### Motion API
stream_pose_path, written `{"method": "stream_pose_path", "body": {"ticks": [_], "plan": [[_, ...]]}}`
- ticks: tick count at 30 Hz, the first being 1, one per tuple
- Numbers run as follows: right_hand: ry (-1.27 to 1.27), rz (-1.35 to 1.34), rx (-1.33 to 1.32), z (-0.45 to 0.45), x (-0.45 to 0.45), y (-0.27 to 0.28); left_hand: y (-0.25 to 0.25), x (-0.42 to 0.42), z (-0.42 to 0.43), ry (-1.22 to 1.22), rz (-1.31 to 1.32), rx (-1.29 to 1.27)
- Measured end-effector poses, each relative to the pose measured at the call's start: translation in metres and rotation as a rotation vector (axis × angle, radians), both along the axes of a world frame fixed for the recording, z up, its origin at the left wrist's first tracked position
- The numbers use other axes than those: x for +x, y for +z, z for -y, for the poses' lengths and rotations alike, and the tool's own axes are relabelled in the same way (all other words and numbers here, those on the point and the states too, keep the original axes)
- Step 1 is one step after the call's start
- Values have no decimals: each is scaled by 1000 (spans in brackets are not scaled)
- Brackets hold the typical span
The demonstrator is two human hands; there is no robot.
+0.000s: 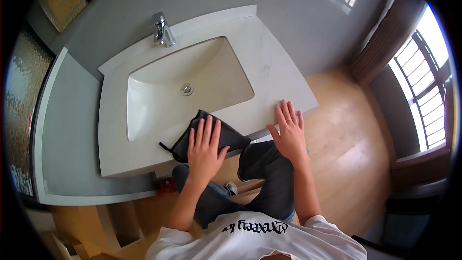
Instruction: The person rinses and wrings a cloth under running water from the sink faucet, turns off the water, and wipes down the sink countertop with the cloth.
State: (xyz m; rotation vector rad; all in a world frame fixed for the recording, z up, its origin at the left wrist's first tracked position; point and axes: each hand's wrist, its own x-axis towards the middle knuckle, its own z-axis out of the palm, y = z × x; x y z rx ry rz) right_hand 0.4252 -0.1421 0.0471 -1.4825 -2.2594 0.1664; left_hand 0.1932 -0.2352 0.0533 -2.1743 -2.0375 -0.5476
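Note:
My left hand [206, 150] lies flat with its fingers stretched out on a dark cloth [232, 138]. The cloth is spread over the front edge of the white countertop [274, 79], with a small loop sticking out at its left corner. At the counter's front right edge, my right hand [290, 132] rests with its fingers spread and a thin ring on one finger. Nothing is held in it. Just beyond the cloth is the white sink basin [159, 98], with a round metal drain [187, 89] in its bottom.
A chrome faucet [163, 31] stands behind the basin. A grey partition with a pale edge [48, 115] borders the counter on the left. Wooden floor [351, 130] stretches to the right, toward a barred window [426, 96] and brown curtain [392, 29].

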Motion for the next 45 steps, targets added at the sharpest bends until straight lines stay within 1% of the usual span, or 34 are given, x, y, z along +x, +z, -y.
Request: {"method": "stream_pose_path", "body": {"ticks": [4,5,7,12,15,17,19,20,21,23,25,27,28,32,34,35,37,39,45], "plan": [[8,51,2,0,0,0,3,-36,24,130,25,-8],[41,51,-3,0,-4,1,3,-44,29,135,26,-2],[-1,83,-27,0,-11,3,2,-59,36,155,31,1],[93,58,-51,9,-43,9,1,-95,56,310,44,12],[208,58,-19,24,-91,9,-2,-108,66,360,22,35],[370,63,43,40,-137,7,-4,-111,71,373,14,52],[468,85,85,56,-179,9,-5,-116,76,394,31,47],[527,40,113,61,-196,6,-6,-121,80,417,47,56],[539,39,111,66,-213,6,-6,-129,87,430,47,55],[648,-22,113,74,-242,8,-8,-150,101,532,44,67],[678,-31,121,81,-269,10,-8,-173,114,586,46,82],[763,-54,129,86,-296,4,-11,-200,119,624,26,92],[768,-90,128,89,-309,0,-11,-211,119,637,6,65],[729,-64,216,92,-318,2,-6,-247,106,570,-16,-39],[762,-94,118,90,-314,4,-6,-263,99,553,-10,-59],[764,-97,122,90,-314,4,-6,-268,95,526,-5,-79],[760,-110,203,88,-314,3,-6,-270,91,537,-14,-95],[765,-119,208,87,-313,3,-6,-266,90,574,-23,-104],[787,-172,232,86,-310,-2,-5,-264,90,580,9,-93]]}}
